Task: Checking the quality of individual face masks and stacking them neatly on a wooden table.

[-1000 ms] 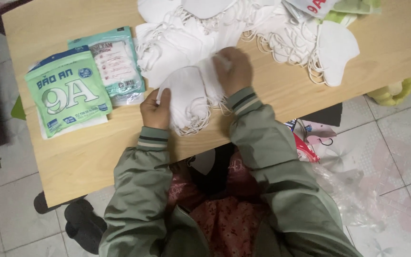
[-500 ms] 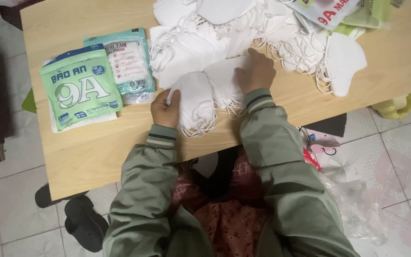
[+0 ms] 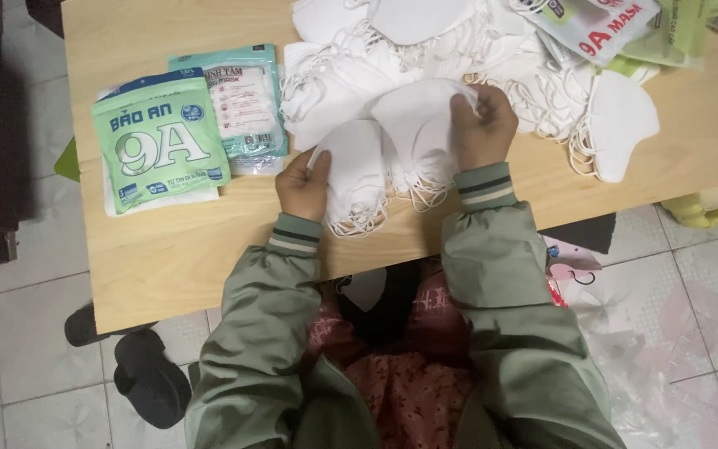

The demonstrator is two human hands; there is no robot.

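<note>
Left hand (image 3: 302,185) pinches 1 white mask (image 3: 357,170); right hand (image 3: 484,126) grips another mask (image 3: 415,116).

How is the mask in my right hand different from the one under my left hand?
The mask in the right hand is lifted off the pile and pinched at its top edge; the mask at the left hand lies flat on the table, nearer the front edge. The lifted one looks broader, the flat one narrower. Both are white with elastic loops.
</note>
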